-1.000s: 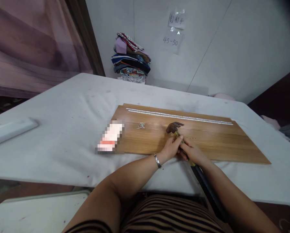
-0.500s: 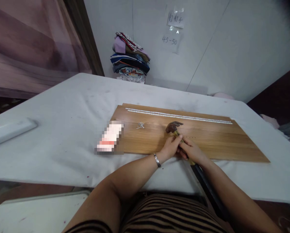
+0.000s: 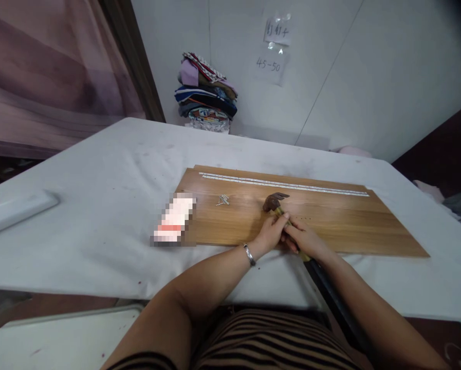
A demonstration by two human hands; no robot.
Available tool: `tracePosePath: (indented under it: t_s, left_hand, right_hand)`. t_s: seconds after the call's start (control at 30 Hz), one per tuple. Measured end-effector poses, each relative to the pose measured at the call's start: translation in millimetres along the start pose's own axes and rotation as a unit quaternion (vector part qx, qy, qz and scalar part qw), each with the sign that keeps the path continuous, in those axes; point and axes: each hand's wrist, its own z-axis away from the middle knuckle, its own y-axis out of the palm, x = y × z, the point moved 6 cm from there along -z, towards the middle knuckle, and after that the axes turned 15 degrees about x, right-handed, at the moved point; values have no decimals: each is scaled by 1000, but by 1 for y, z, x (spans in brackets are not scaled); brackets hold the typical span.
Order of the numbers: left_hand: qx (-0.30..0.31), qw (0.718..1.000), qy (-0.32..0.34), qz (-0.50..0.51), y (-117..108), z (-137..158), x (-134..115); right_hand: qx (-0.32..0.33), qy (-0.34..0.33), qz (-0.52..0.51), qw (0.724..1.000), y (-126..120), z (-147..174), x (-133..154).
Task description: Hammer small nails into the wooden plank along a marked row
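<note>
A claw hammer [image 3: 323,288] with a rusty head and a dark lower grip slants from the board back towards my body. My left hand [image 3: 271,234] is closed on the hammer's neck, its thumb lying on the handle just below the head. Against it, my right hand [image 3: 305,239] wraps the same handle a little lower; its fingers are partly hidden. Beneath the hammer head lies a wooden board [image 3: 353,226] with a row of small dark marks beside my right hand. Several loose nails [image 3: 223,200] rest on the board to the left.
Two white measuring strips [image 3: 284,184] run along the board's far side. A pixelated phone-like object [image 3: 175,218] overlaps its left end. The white-covered table [image 3: 99,205] extends around it, with a white object [image 3: 20,208] at far left. Folded clothes [image 3: 207,92] are stacked by the wall.
Both hands keep the same grip on the hammer, and the nails lie where they were. Only a very slight shift of the view shows.
</note>
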Motion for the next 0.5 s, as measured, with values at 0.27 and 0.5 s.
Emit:
tracePosePath:
  t_s: [0.27, 0.5]
  left_hand:
    - [-10, 1000, 11, -11, 0, 0, -1]
    - [-4, 1000, -16, 7, 0, 0, 3]
  right_hand:
    - [-4, -14, -6, 1000, 2, 1, 2]
    - [0, 8, -10, 1000, 2, -1, 4]
